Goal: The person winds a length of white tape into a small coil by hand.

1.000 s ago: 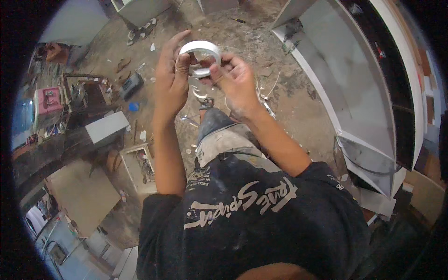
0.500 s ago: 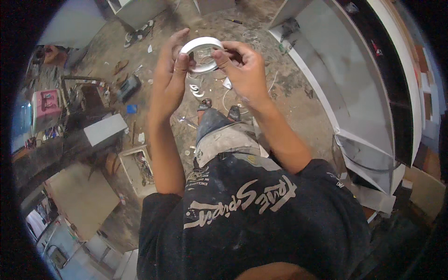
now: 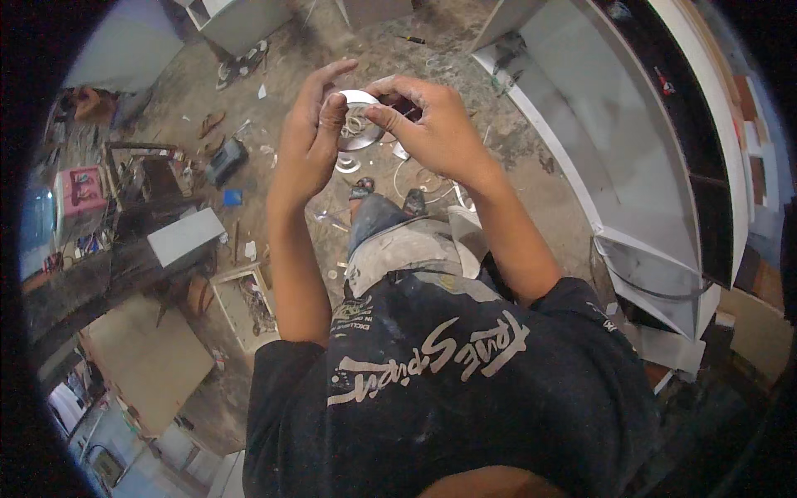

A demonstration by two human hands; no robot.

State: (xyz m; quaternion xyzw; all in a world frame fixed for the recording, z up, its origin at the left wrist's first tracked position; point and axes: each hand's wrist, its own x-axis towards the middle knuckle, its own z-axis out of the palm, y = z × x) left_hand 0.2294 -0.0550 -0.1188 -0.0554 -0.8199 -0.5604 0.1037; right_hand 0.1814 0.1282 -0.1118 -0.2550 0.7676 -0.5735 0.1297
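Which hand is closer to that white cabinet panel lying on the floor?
Right. The right hand holds the white ring on the side toward the white cabinet panel; the left hand grips the ring's far side.

Pink boxy package (image 3: 80, 189) far to my left on the cluttered bench (image 3: 108, 274), roughly square, darker pink panel on top. Small blue square packet (image 3: 232, 197) on the floor just right of that. No readable signs or lit screens I can make out.

Open air around hands (image 3: 374, 133) (cabinet (image 3: 614, 124) rightward)
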